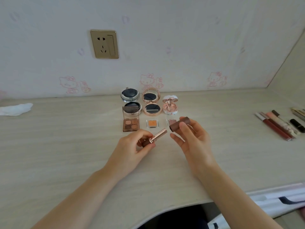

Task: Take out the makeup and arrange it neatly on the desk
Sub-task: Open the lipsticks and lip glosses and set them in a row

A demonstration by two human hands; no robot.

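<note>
From the head view, my left hand (132, 142) grips the brown-based, rose-gold lipstick tube (153, 138), fingers curled round its base, the tube tilted up to the right above the pale wood-grain tabletop (66, 146). My right hand (191, 138) pinches the brown cylindrical lipstick cap (179, 123) between thumb and fingers, clear of the tube.

Behind the hands, near the wall, stand three open compacts in a row: a silver round compact (130, 100), a rose-gold round compact (151, 103) and a pink-and-white round compact (170, 104). In front of them lie a brown four-pan eyeshadow palette (130, 120) and a small clear orange eyeshadow pan (152, 123).

Far right lies a cluster of pencils and lip gloss tubes (279, 124). Far left lies a white tissue (15, 109).
</note>
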